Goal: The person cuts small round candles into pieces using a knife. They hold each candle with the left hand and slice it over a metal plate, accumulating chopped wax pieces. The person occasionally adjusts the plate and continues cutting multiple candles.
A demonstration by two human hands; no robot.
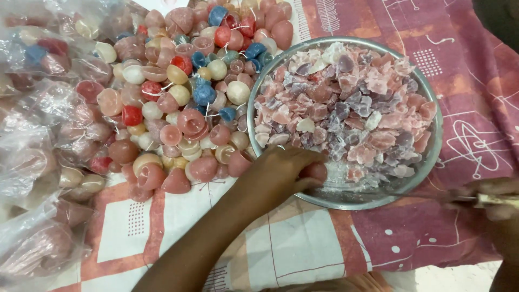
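My left hand [281, 174] rests on the near rim of a round steel plate [346, 199], its fingers closed on a pink rounded wax piece [315, 172]. The plate is heaped with broken pink, white and purple wax chunks [346, 108]. At the right edge of the view my right hand [494, 199], blurred, grips a thin knife-like tool [459, 198] whose tip points toward the plate's near right rim. Left of the plate lies a heap of small dome-shaped wax candles [184, 103] in pink, red, blue and cream, several with wicks showing.
Clear plastic bags [38, 140] stuffed with more candles line the left side. Everything sits on a patterned maroon, pink and white cloth [303, 243]. A dark shape [500, 16] fills the top right corner.
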